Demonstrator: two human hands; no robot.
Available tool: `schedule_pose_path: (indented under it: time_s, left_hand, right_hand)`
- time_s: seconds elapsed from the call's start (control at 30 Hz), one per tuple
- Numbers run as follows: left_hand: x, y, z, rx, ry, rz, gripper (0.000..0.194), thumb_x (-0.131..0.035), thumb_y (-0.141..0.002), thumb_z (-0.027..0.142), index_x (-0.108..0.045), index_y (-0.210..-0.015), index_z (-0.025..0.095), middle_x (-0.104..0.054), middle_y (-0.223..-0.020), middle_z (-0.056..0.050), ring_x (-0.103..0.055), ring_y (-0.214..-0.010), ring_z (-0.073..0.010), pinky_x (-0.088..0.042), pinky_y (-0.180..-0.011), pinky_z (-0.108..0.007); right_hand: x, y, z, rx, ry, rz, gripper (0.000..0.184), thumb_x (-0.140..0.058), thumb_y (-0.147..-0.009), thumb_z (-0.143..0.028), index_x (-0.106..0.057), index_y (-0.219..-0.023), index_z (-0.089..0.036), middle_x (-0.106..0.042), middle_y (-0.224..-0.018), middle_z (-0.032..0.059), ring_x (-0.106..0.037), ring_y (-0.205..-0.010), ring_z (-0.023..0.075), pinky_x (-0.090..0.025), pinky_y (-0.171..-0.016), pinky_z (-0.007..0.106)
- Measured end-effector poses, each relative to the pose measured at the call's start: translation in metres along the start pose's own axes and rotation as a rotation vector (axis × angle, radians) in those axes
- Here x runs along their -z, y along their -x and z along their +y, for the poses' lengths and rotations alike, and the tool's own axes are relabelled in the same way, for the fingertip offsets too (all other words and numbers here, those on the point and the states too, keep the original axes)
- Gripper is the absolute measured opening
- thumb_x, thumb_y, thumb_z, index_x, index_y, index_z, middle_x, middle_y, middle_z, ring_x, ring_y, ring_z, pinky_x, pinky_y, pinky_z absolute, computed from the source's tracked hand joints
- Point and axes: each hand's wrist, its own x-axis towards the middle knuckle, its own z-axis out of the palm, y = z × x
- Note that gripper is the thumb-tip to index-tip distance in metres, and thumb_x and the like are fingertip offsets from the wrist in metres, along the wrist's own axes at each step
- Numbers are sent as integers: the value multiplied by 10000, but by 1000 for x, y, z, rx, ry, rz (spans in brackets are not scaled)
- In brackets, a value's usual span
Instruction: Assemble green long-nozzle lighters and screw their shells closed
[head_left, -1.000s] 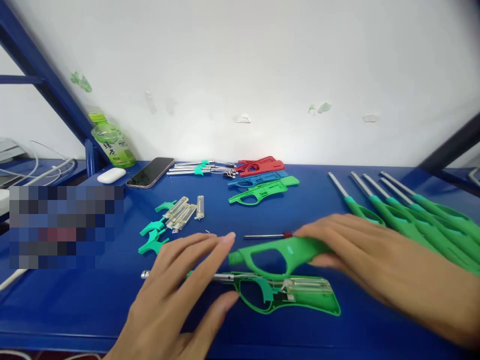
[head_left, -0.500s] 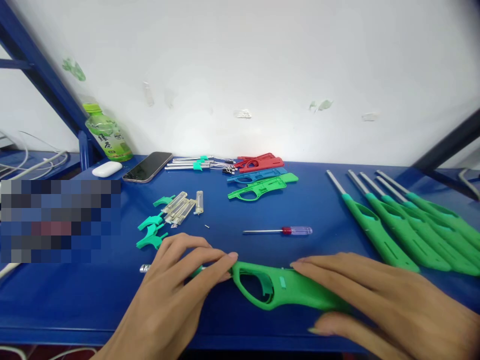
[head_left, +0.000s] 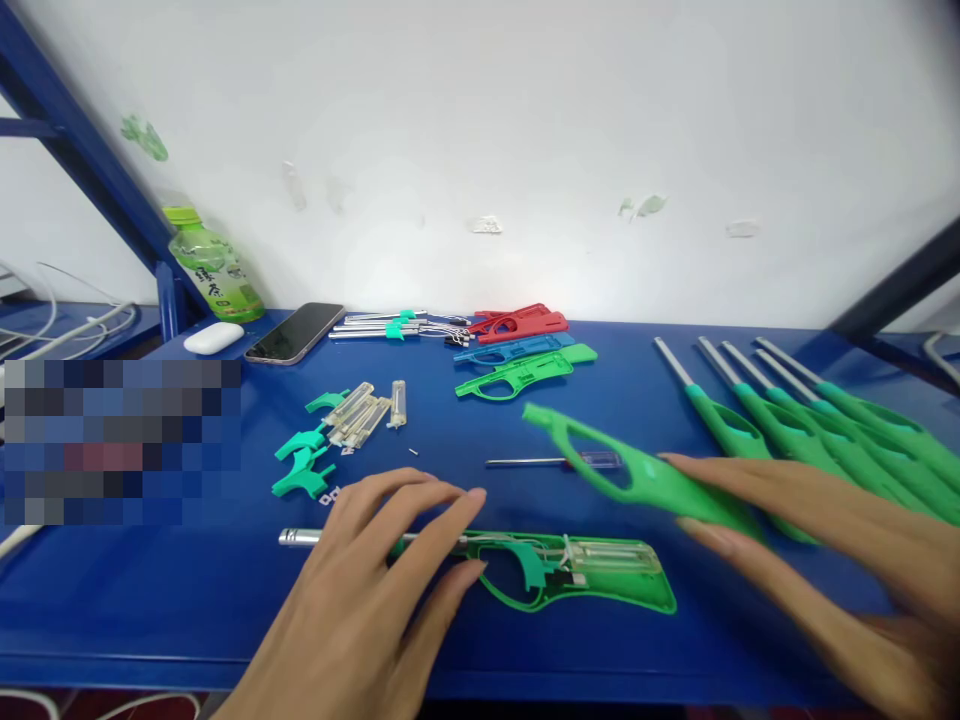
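Observation:
An opened utility lighter [head_left: 630, 592] lies on the blue table, showing a clear fuel tank [head_left: 619, 556], wires and a teal trigger [head_left: 534, 566] inside its green half shell. My left hand [head_left: 352, 590] is closed over its front end, where the metal tube [head_left: 300, 538] sticks out to the left; the fingers hide the joint. Raised and tilted to the right of it, a second green half shell [head_left: 637, 475] sits pinched between the thumb and fingers of my right hand [head_left: 825, 570]. A screwdriver [head_left: 529, 462] lies behind, its handle partly covered by this shell.
Assembled green lighters [head_left: 795, 440] lie at the right. Teal triggers [head_left: 304, 470] and clear fuel tanks [head_left: 360, 415] are at the left. Farther back are metal tubes with wires [head_left: 375, 328], red half shells [head_left: 525, 322], a phone [head_left: 296, 333], a white case [head_left: 214, 338] and a bottle [head_left: 214, 270].
My right hand has lifted the upper green half shell off the lighter, up and to the right, exposing the parts inside. My left hand stays on the front end.

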Motion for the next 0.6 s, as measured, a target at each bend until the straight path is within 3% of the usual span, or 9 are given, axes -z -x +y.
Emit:
schedule_pose_path:
  time_s: [0.1, 0.23, 0.6]
  left_hand:
    - [-3, -3, 2, -50, 19, -63, 335, -549, -1077, 154, -612, -1399, 220, -674, -1300, -55, -497, -1276, -255, -482, -1011, -391]
    - [-3, -4, 1, -73, 20, -77, 279, -533, -1070, 122, -666, -1292, 225, -680, -1285, -69, -513, -1235, -271, -497, -975, -430]
    - [-7, 0, 0, -63, 64, -92, 275, -549, -1065, 101, -647, -1285, 233, -658, -1301, -57, -498, -1276, -244, -518, -1009, -404]
  right_hand:
    - [2, 13, 8, -56, 18, 36, 350, -690, -971, -458, -761, -1280, -310, -814, -1088, 24, -802, -991, 287, -698, -853, 401]
    - [-2, 28, 8, -105, 9, 37, 359, -706, -986, -363, -700, -1343, -328, -773, -1232, -16, -771, -1052, 225, -648, -982, 349]
    - [-9, 28, -2, -95, -34, -3, 337, -679, -1024, -330, -664, -1360, -329, -763, -1233, -47, -741, -1060, 147, -581, -1006, 248]
